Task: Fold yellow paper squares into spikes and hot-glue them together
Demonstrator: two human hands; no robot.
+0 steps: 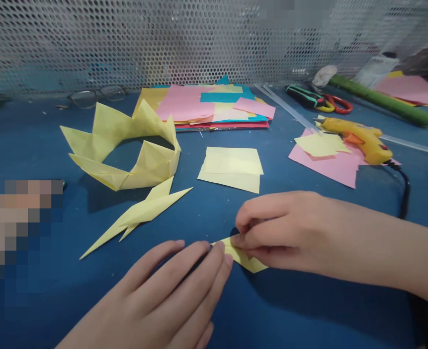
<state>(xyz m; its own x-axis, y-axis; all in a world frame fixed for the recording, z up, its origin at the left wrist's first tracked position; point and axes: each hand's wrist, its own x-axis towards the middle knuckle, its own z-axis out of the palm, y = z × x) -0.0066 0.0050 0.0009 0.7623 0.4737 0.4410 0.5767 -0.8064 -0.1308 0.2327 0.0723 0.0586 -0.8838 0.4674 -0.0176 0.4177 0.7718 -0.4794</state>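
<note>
The folded yellow paper [254, 266] lies on the blue tabletop [308, 310] between the hands: the right hand [293, 232] pinches it with bunched fingertips, while the left hand [166, 295], fingers nearly straight, rests its tips at the left end. It should be very light and flexible, firmer along its folds (thin sheets likely crease or tear easily), so a gentle pinch over doubled layers seems safest, sparing the corners.

A closely perforated, silver-grey panel [163, 43] stood along the far edge of the dark blue tabletop [214, 213]. Lighting was diffuse, with soft shadows cast on the surface. Bluish patches [101, 69] behind the panel were blurred, possibly objects beyond.
</note>
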